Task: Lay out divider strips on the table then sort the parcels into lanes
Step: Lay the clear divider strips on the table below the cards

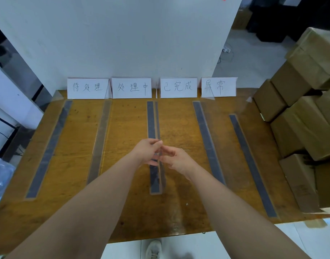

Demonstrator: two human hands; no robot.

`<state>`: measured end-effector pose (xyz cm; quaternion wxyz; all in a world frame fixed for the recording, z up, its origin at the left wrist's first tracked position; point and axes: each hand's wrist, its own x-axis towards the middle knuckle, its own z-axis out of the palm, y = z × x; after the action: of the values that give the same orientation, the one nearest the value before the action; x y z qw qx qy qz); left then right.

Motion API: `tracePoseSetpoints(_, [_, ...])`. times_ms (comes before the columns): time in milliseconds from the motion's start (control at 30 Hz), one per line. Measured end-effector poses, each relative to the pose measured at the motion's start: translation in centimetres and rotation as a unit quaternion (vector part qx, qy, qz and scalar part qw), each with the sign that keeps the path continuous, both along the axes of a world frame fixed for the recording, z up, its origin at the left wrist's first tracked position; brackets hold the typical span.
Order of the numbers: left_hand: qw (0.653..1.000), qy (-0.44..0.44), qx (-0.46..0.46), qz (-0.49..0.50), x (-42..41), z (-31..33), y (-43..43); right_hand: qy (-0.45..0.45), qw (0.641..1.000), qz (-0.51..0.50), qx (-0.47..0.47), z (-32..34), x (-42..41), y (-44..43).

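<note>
Clear middle divider strip (151, 118) pinched between left hand (147, 151), right hand (178, 161) fingers (167, 149).

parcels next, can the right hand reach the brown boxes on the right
Probably yes: only two low divider strips lie between the right hand, now on the middle strip, and the boxes.

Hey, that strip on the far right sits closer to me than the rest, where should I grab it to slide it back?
Probably pinch the far-right strip by its clear upright wall from above, near mid-length, as the left hand and right hand do on the middle strip. Its base lies flat on the table, and boxes crowd its right, so come from the left.
</note>
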<state>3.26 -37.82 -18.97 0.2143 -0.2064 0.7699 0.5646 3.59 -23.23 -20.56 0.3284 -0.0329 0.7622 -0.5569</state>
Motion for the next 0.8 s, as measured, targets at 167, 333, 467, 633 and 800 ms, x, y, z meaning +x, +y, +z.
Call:
tracePoseSetpoints(167, [1.000,0.000,-0.027,-0.004,-0.1,0.3,0.2,0.010,1.000,0.003,0.009,0.0,0.0,0.3])
tracePoseSetpoints(333, [0.999,-0.002,-0.041,-0.006,-0.2,0.6,0.1,0.021,1.000,-0.003,0.015,0.3,0.2,1.0])
tracePoseSetpoints(467, [0.997,0.010,-0.071,-0.013,-0.3,0.7,-0.1,0.024,0.999,-0.008,0.032,0.6,0.2,1.4])
tracePoseSetpoints(633, [0.986,0.048,-0.154,-0.041,-0.5,1.4,-0.4,0.028,0.998,-0.012,0.049,0.9,0.1,1.5])
tracePoseSetpoints(800, [0.975,0.095,-0.197,-0.037,-0.4,2.5,-0.4,0.039,0.997,-0.021,0.066,1.8,0.1,2.0])
